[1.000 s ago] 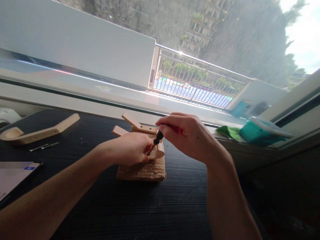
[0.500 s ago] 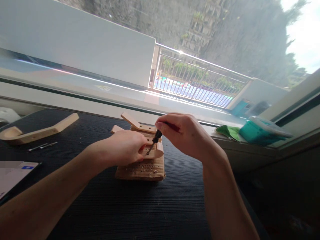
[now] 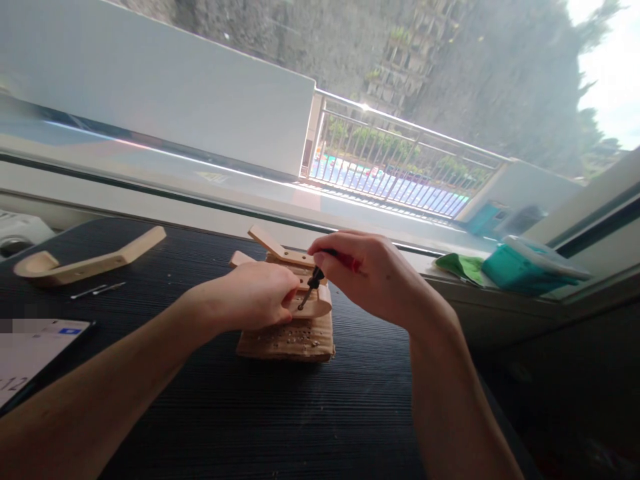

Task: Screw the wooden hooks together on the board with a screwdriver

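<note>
My right hand (image 3: 357, 270) is closed around the handle of a screwdriver (image 3: 313, 281), which slants down to the left. Its tip meets a hole in a curved wooden hook (image 3: 317, 307). My left hand (image 3: 257, 291) pinches that hook from the left, covering much of it. Beneath the hook is a block of layered cardboard (image 3: 287, 345), its top pitted with small holes. Behind my hands, another angled wooden piece with drilled holes (image 3: 273, 245) rests on the block's far side.
A wooden hook (image 3: 85, 267) lies at the left of the dark table (image 3: 300, 427), with two thin metal bits (image 3: 97, 291) near it. A phone (image 3: 45, 353) sits at the left edge. On the windowsill are a green cloth (image 3: 463, 268) and a teal container (image 3: 520, 267).
The whole view has shifted slightly, so everything appears a little further right. Both hands keep their grips, and the screwdriver tip stays at the hook's hole.
</note>
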A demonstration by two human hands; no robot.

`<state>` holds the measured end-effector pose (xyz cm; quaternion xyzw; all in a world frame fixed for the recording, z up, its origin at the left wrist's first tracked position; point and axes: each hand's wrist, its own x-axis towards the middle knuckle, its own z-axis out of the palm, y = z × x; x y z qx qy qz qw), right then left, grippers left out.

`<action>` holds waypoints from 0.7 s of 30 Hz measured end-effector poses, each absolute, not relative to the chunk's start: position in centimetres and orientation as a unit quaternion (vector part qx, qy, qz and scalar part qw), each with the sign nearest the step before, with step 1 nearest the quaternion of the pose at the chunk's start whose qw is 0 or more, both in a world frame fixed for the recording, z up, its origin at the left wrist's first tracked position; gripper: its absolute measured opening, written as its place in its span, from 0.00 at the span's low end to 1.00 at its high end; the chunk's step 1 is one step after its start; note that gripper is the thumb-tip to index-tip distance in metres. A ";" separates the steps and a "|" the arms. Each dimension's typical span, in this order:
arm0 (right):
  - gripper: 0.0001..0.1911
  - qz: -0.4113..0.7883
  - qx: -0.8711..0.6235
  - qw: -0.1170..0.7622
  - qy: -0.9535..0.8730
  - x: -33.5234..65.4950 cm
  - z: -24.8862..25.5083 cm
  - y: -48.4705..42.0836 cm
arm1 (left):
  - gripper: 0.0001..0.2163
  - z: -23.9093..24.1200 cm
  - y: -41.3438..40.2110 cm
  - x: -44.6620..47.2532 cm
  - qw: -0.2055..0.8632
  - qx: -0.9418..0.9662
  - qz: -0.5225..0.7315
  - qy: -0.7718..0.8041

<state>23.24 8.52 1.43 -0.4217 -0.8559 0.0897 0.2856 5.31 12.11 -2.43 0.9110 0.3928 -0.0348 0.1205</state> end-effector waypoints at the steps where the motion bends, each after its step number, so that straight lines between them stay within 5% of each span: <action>1: 0.11 0.093 -0.422 0.285 -0.856 23.1 1.4 8.6 | 0.06 -2.5 12.1 5.3 0.121 0.911 -0.033 0.393; 21: 0.10 0.056 -0.456 0.287 -0.841 23.2 1.3 8.6 | 0.05 -2.5 12.1 5.3 0.128 0.907 -0.034 0.400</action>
